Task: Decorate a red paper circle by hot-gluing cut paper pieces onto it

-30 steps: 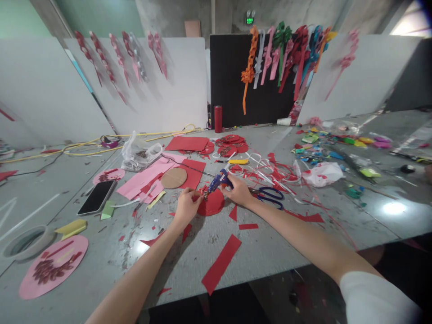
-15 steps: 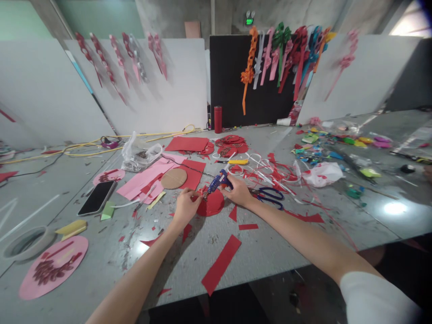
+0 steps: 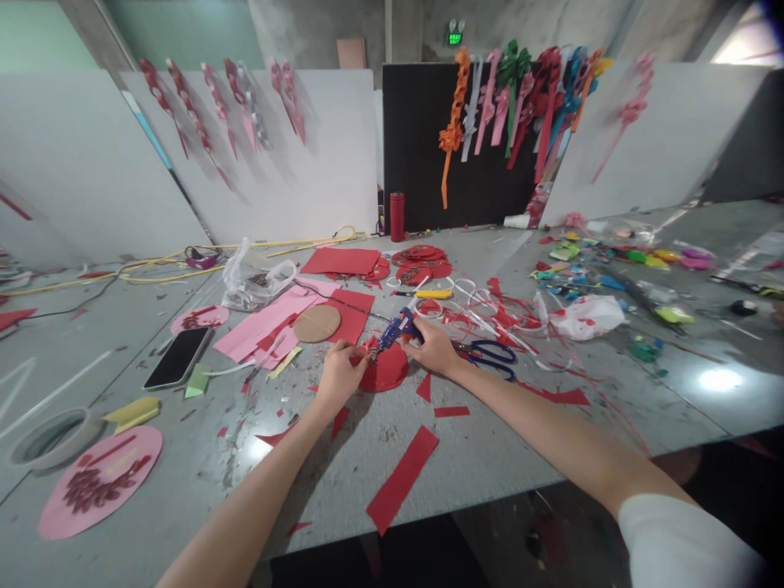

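While gripping glue gun (image 3: pixel 395 329) in right hand (image 3: pixel 432 347); pinching small piece (image 3: pixel 373 355) with left hand (image 3: pixel 340 376); probably steadying it over red disc (image 3: pixel 388 373).

From here I get an evenly lit, slightly hazy view, with 2 bright glare spots on the grey table (image 3: pixel 502 445), 1 at right and a smaller 1 left of centre. Pale light enters at the upper right corner. I see soft shadows beside the forearms, wide-angle stretching toward the edges, a dark right rim, and blurry fine detail at the fingertips.
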Demonstrator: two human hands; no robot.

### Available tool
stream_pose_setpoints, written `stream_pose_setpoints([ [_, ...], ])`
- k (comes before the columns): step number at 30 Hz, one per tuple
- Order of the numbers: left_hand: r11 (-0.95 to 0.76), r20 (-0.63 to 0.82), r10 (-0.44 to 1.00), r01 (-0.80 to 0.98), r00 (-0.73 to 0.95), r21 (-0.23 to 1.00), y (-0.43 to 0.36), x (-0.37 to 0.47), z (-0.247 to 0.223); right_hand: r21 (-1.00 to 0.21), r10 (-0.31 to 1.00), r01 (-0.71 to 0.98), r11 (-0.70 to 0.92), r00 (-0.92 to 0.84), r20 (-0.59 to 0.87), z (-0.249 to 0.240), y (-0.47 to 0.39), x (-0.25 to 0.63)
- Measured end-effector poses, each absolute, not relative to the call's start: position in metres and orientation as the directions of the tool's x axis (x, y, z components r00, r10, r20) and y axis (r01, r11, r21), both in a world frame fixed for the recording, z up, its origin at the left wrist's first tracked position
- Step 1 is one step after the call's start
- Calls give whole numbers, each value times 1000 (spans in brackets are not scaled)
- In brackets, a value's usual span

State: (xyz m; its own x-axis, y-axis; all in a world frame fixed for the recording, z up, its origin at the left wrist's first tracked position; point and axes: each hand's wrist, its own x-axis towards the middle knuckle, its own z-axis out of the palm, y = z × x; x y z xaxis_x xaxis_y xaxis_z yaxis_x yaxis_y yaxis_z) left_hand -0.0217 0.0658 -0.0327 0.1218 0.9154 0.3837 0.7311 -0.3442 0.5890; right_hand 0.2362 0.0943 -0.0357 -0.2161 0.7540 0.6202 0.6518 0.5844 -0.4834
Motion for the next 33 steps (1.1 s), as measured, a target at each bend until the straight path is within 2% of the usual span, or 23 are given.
stream_pose_setpoints([
  [15, -389, 416, 897, 710, 148, 587, 66, -22, -36, -497, 747, 626, 601, -219, 627, -35, 94, 236],
  [20, -403, 362, 909, 659, 207, 635, 64, -19, -35, -503, 750, 624, 598, -216, 625, -35, 93, 236],
  [23, -420, 385, 900, 645, 204, 639, 63, -20, -33, -508, 756, 626, 592, -212, 619, -34, 93, 235],
  [26, -476, 441, 866, 662, 237, 579, 61, -27, -27, -507, 754, 626, 593, -210, 623, -33, 92, 235],
  [30, -620, 485, 773, 651, 410, 438, 58, -41, -19, -501, 751, 628, 596, -214, 624, -33, 92, 236],
  [33, -689, 477, 718, 612, 506, 388, 57, -48, -16, -501, 755, 635, 588, -208, 622, -34, 92, 236],
])
